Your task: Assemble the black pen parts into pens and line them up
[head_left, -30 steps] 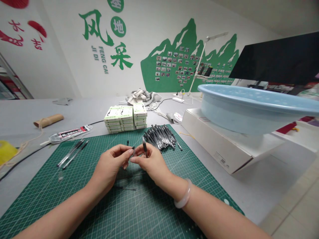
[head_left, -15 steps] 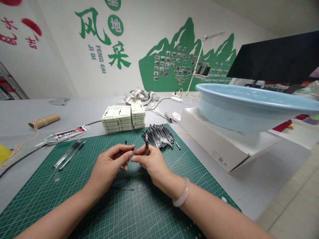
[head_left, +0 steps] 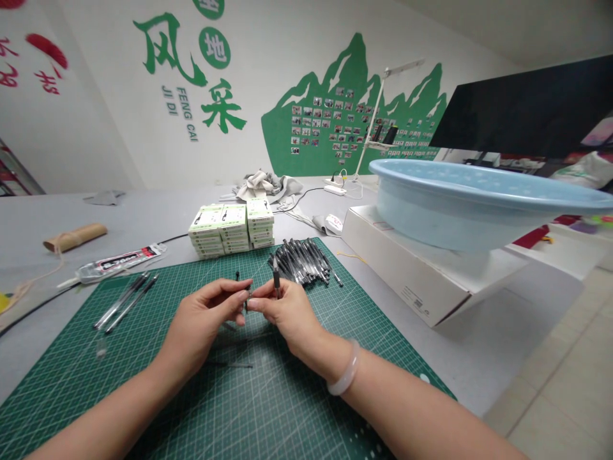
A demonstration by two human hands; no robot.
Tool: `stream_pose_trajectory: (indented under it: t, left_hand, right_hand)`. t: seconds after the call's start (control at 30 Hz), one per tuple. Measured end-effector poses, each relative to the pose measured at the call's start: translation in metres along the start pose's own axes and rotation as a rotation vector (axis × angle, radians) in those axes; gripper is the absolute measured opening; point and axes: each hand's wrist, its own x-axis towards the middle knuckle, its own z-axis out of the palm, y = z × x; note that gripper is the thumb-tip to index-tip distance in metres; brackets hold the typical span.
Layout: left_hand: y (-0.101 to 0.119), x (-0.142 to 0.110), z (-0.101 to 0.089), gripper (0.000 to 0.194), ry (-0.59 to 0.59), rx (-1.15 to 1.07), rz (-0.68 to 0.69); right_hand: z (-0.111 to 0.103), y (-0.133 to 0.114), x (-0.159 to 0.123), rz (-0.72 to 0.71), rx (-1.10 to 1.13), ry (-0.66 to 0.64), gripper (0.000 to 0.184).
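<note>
My left hand [head_left: 204, 319] is closed in a pinch over the green cutting mat [head_left: 306, 396]. My right hand [head_left: 290, 316] faces it, thumb and forefinger meeting the left fingertips around a small thin dark piece [head_left: 247, 300] too small to name. A pen [head_left: 276, 275] with a black grip and pointed tip stands up out of my right hand, its lower end hidden by the fingers. Just beyond the hands lies a pile of black-and-clear pens [head_left: 309, 260]. A thin dark rod [head_left: 232, 365] lies on the mat below the hands, and a small black piece [head_left: 237, 275] sits behind them.
Several pens [head_left: 122, 303] lie at the mat's left, near a small clear piece [head_left: 100, 348]. Stacked white-green boxes [head_left: 220, 220] stand behind the mat. On the right, a blue basin [head_left: 431, 211] rests on a white box [head_left: 407, 281]. A plastic packet [head_left: 119, 262] lies at left.
The view has shifted slightly, so everything sits a little further left. Both hands stay together at the same spot over the mat, the small dark piece between them now showing more upright.
</note>
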Motion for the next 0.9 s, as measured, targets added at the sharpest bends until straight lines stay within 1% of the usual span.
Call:
stream_pose_trajectory:
  t: [0.27,0.43,0.57,0.77,0.9]
  left_hand:
    - [0.0013,0.0017,-0.0029,0.027,0.016,0.012,0.011]
    - [0.0016,0.0027,-0.0031,0.030,0.020,-0.100,-0.033]
    - [0.0016,0.0043,-0.0039,0.031,0.035,-0.195,-0.079]
    - [0.0027,0.0039,-0.0027,0.031,0.032,-0.145,-0.043]
    - [0.0014,0.0035,-0.0030,0.030,0.033,-0.121,-0.029]
  right_hand:
    - [0.0001,-0.0021,0.0008,-0.032,0.001,-0.097,0.016]
    - [0.0011,-0.0018,0.0004,0.003,0.020,-0.135,0.017]
    - [0.0007,-0.0016,0.0012,0.005,0.017,-0.130,0.018]
    - [0.0008,-0.0024,0.0009,-0.006,0.023,-0.120,0.020]
    - [-0.0002,-0.0010,0.0008,-0.020,0.008,-0.083,0.023]
